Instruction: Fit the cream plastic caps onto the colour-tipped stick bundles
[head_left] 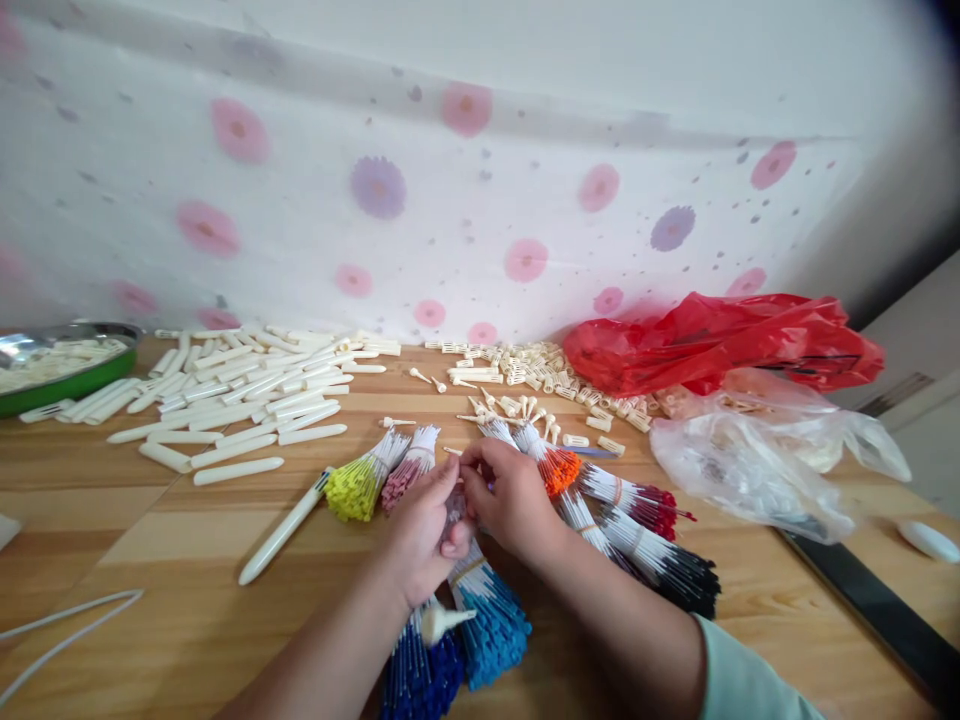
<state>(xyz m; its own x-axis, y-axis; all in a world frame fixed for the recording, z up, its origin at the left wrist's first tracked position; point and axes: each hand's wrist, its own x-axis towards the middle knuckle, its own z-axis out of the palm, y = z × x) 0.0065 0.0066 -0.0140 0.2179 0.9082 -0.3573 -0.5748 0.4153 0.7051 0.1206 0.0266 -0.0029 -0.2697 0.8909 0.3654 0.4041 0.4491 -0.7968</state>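
Observation:
Both hands meet over the middle of a wooden table [187,590]. My left hand [424,535] has its fingers curled, pinching something small that I cannot make out. My right hand [506,490] is closed too, its fingertips against the left hand's, on the same small item. Under and around them lie banded bundles of thin refill sticks with coloured tips: yellow [360,485], pink [409,470], orange [555,462], red [637,500], black [667,565], light blue [487,615] and dark blue [420,670]. A cream plug piece [442,620] lies on the blue bundles.
A heap of white pen barrels [247,390] lies back left, and one assembled white pen [285,525] left of the hands. Small cream parts [525,370] are scattered at the back. Red bag [712,340], clear bag [757,455], green-rimmed dish [60,360], white cord [67,620].

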